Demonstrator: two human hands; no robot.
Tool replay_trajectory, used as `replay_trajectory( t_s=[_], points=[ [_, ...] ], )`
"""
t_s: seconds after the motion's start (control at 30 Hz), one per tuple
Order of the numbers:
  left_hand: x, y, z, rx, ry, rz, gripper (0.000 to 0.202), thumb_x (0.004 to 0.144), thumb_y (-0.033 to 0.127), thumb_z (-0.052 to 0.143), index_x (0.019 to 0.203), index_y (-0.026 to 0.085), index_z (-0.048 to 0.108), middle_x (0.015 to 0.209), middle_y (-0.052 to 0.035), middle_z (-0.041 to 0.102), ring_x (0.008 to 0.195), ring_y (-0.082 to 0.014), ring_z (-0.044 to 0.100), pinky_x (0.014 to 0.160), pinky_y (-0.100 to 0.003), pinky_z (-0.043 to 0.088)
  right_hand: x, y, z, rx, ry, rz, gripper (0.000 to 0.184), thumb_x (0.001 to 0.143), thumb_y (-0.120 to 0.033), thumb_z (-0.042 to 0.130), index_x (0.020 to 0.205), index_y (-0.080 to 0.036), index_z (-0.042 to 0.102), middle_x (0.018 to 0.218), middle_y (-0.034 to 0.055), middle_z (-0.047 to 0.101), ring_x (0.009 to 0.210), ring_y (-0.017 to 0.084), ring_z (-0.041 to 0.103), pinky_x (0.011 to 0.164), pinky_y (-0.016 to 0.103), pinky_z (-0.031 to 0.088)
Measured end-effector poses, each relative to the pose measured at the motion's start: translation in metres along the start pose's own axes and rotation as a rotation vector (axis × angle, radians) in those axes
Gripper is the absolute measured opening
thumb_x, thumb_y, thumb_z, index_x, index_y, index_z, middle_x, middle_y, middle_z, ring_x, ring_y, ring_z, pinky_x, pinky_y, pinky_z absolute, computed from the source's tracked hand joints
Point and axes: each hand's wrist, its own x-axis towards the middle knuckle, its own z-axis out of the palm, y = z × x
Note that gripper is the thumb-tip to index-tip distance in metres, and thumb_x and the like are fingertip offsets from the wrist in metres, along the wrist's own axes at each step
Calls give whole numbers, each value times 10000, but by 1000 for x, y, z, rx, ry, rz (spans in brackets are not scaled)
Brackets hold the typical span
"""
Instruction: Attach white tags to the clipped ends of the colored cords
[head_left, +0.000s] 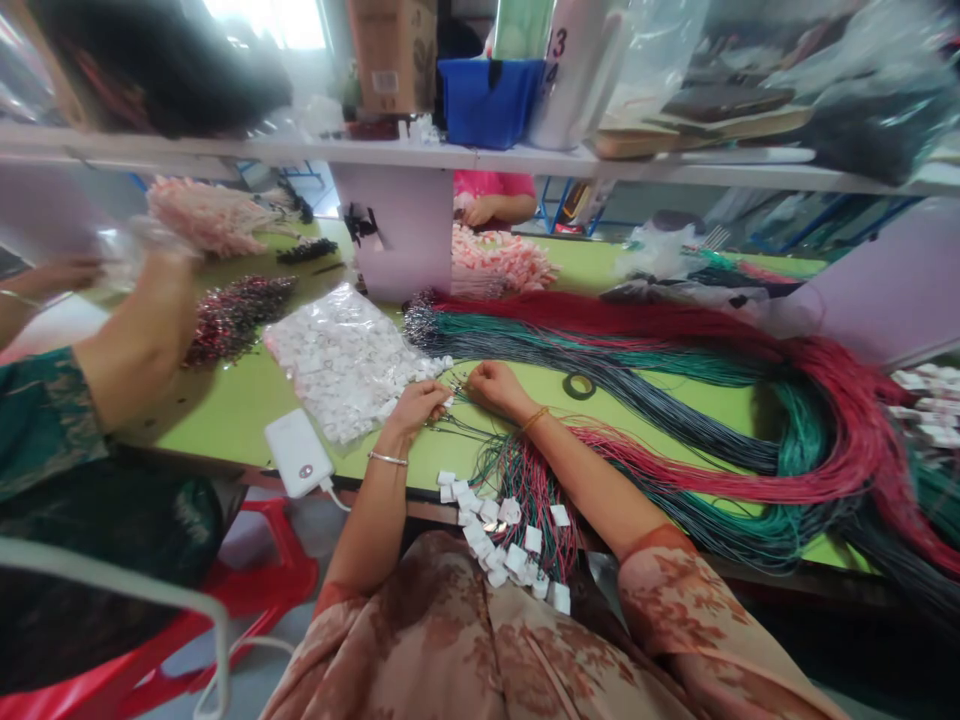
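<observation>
My left hand (421,404) is closed in a pinch on a small white connector (448,402) above the green table. Close beside it, the fingers of my right hand (491,384) are pinched together by thin dark wire ends (456,380); exactly what they grip is too small to see. A clear bag of white connectors (337,360) lies just left of my left hand. Below my wrists a bunch of red, green and black wires (536,480) hangs over the table edge, with several white connectors (516,558) on its ends near my lap.
Long bundles of red wires (637,318), green wires (675,365) and dark wires (660,405) curve across the right side. A tape roll (579,386) and a white power bank (298,455) lie on the table (225,425). A co-worker's arm (142,335) reaches in at left.
</observation>
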Motion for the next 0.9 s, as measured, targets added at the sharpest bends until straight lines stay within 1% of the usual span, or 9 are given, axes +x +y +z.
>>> replay_trajectory(
  t_s=[0.07, 0.13, 0.3, 0.37, 0.47, 0.53, 0.67, 0.77, 0.9],
  points=[
    [-1, 0, 0, -6, 0, 8, 126, 602, 228, 660, 674, 125, 658, 540, 5, 571, 453, -53, 448, 443, -170, 303, -1, 0, -2, 48, 10, -27, 118, 691, -266, 497, 627, -171, 524, 596, -23, 531, 604, 110, 442, 588, 236, 332],
    [-1, 0, 0, -12, -3, 12, 133, 599, 237, 666, 673, 127, 659, 545, 5, 571, 455, -54, 448, 442, -171, 302, -3, -3, -4, 129, 48, -34, 113, 686, -287, 508, 651, -179, 508, 611, -31, 523, 615, 108, 434, 591, 230, 340],
    [0, -1, 1, -29, -13, 24, 145, 593, 244, 672, 676, 125, 663, 551, 1, 573, 452, -56, 451, 441, -177, 302, -6, -14, -7, 455, -15, 52, 156, 670, -323, 555, 709, -191, 481, 608, -47, 511, 558, 93, 424, 544, 223, 339],
    [0, -1, 1, -29, -13, 24, 144, 596, 245, 678, 677, 127, 663, 545, 0, 573, 451, -59, 453, 440, -179, 299, -7, -18, -7, 526, -8, 65, 176, 667, -332, 579, 705, -192, 480, 586, -60, 481, 527, 82, 393, 521, 220, 323],
    [1, -2, 2, -36, -9, 16, 149, 600, 246, 690, 686, 127, 664, 543, 1, 575, 450, -58, 451, 440, -178, 295, -10, -21, -7, 556, -13, 79, 202, 671, -345, 609, 701, -197, 475, 550, -77, 430, 485, 71, 345, 482, 216, 287],
    [1, -2, 3, -67, -7, 14, 158, 603, 251, 703, 690, 125, 663, 554, 3, 576, 452, -54, 453, 444, -178, 296, -13, -21, -7, 550, -2, 56, 212, 685, -359, 615, 721, -200, 480, 545, -82, 423, 467, 67, 334, 465, 212, 273],
    [-1, 1, 5, -194, -18, 32, 218, 603, 287, 750, 720, 123, 670, 596, 8, 577, 482, -48, 469, 469, -178, 325, -24, -23, -7, 599, -9, -15, 261, 710, -394, 629, 843, -211, 500, 576, -84, 473, 461, 78, 402, 465, 208, 313],
    [-2, 4, 7, -268, -28, 54, 247, 595, 294, 777, 743, 126, 674, 639, 6, 592, 519, -48, 485, 498, -177, 357, -33, -26, -7, 664, -61, -55, 300, 702, -392, 659, 883, -213, 500, 678, -55, 559, 538, 91, 485, 527, 218, 386],
    [-4, 5, 11, -305, -37, 49, 236, 599, 277, 779, 748, 132, 668, 666, 5, 598, 555, -55, 491, 532, -184, 389, -40, -28, -10, 638, -102, -121, 287, 725, -428, 660, 852, -196, 548, 754, -19, 582, 626, 98, 497, 615, 235, 418]
  ],
)
